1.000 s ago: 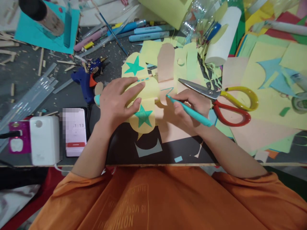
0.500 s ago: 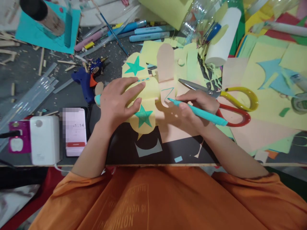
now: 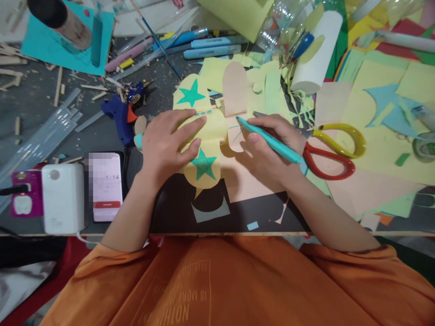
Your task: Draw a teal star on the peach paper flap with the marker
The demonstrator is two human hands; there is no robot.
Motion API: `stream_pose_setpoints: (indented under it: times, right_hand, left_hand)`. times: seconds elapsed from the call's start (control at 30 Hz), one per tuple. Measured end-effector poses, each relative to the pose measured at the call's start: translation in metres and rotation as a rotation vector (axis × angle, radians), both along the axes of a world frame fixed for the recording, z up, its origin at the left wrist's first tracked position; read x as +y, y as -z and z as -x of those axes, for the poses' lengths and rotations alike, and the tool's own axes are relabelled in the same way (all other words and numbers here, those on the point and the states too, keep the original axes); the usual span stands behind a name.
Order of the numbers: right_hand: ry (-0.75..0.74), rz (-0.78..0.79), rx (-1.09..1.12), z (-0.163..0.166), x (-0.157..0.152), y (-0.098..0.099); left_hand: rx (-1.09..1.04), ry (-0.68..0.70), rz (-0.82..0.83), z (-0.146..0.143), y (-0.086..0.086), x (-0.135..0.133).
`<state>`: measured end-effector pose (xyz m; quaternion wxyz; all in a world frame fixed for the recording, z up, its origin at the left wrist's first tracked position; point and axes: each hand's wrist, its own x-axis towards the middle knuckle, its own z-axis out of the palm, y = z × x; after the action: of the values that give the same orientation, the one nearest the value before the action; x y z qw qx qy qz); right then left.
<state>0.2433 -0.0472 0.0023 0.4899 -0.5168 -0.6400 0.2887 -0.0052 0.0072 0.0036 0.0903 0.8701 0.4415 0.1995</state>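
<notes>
While the left hand (image 3: 166, 145) lies spread flat, pinning the yellow cutout (image 3: 204, 131) steady, the right hand (image 3: 272, 145) pinches a teal marker (image 3: 268, 140), tip at the peach paper (image 3: 238, 136).

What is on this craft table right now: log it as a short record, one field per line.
left hand: pressed flat on the yellow paper cutout, which bears green stars
right hand: holds a teal marker, tip on the peach paper
marks: teal lines on the peach paper by the marker tip
scissors: beside the right hand, blades partly hidden behind it
glue gun: blue, beyond the left hand
phone: beside the left forearm, next to a white charger
</notes>
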Motion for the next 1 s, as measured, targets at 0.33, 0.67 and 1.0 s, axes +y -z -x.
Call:
stream_pose_setpoints:
  times: [0.33, 0.67, 1.0]
  right_hand:
    - [-0.001, -0.053, -0.046, 0.0011, 0.0006, 0.0000]
    - [-0.025, 0.026, -0.014, 0.0015, -0.0006, 0.0067]
    - [-0.078, 0.098, -0.012, 0.0004, 0.0007, 0.0004]
  left_hand:
    - [0.017, -0.001, 0.028, 0.0014, 0.0006, 0.0008]
    - [0.001, -0.005, 0.059, 0.0019, 0.0029, 0.0006]
    - [-0.002, 0.003, 0.029, 0.0015, 0.0019, 0.0019]
